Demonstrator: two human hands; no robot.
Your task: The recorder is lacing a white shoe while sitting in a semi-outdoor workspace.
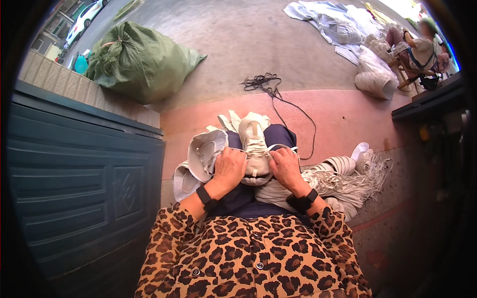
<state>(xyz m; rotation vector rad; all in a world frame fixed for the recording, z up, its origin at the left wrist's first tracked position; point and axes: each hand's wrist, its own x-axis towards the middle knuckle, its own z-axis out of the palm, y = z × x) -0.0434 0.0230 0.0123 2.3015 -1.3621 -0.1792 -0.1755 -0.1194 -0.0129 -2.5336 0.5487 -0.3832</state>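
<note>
A cream lace-up sneaker (pixel 256 163) rests on my lap between my knees, its tongue standing up and laces crossed over the front. My left hand (pixel 230 170) is closed in a pinch at the left side of the laces. On the other side, my right hand (pixel 286 171) pinches a white shoelace (pixel 279 146) that loops above its fingers. Both hands sit close to the shoe's opening. Pale shoe uppers (pixel 201 155) lie stacked against my left hand. By my right wrist spreads a bundle of loose off-white laces (pixel 325 181).
A stuffed green sack (pixel 136 62) stands far left, beyond a dark blue panelled door (pixel 84 184). Tangled black cord (pixel 268 84) trails over the floor ahead. At far right a seated person (pixel 422 52) is near white bags (pixel 375 74) and heaped cloth (pixel 338 22).
</note>
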